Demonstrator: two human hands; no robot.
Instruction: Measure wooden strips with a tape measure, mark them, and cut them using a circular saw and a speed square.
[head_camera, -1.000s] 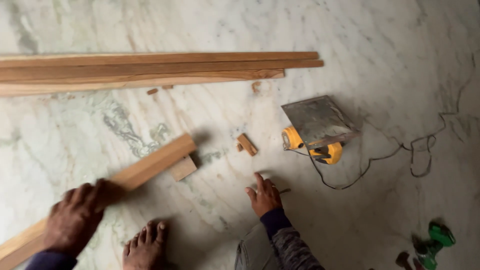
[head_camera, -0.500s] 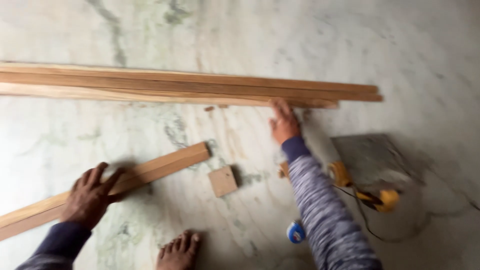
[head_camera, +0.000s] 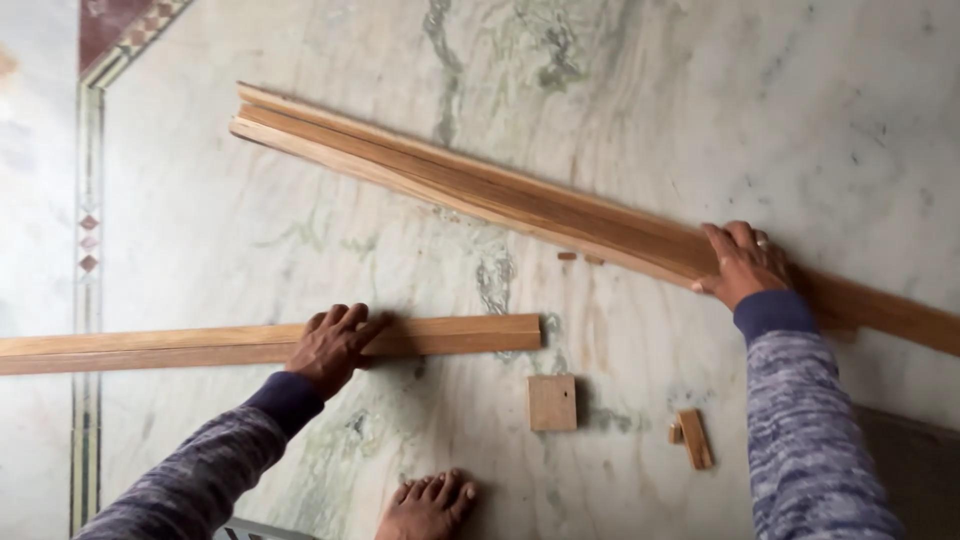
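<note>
Lying flat on the pale green-veined marble floor (head_camera: 250, 230), a long single strip of light brown wood (head_camera: 200, 346) runs from the left edge of the view to a squared end near the middle; the left hand (head_camera: 335, 345) is pressed down on it, palm flat and fingers spread, closed around nothing. Beyond it, a bundle of long light brown wooden strips (head_camera: 480, 192) lies side by side on a slant, from the upper left down to the right edge. The right hand (head_camera: 742, 262) rests on top of this bundle near its right part, fingers extended over the upper face and curling over the far edge; whether it actually grasps a strip or only presses on it cannot be told. A ring shows on one finger of that hand. Both arms wear mottled blue-grey knitted sleeves with dark blue cuffs. Between the two lengths of timber, a small square flat offcut of light wood (head_camera: 552, 402) sits just below the end of the single strip, apart from it. To its right lies a short narrow wooden offcut (head_camera: 694, 438) with a tiny chip beside it. Two tiny wood chips (head_camera: 580, 257) lie just below the bundle. A bare foot (head_camera: 428, 506) rests on the floor at the bottom edge. A patterned red and dark inlaid border (head_camera: 90, 240) runs along the left side of the floor.
</note>
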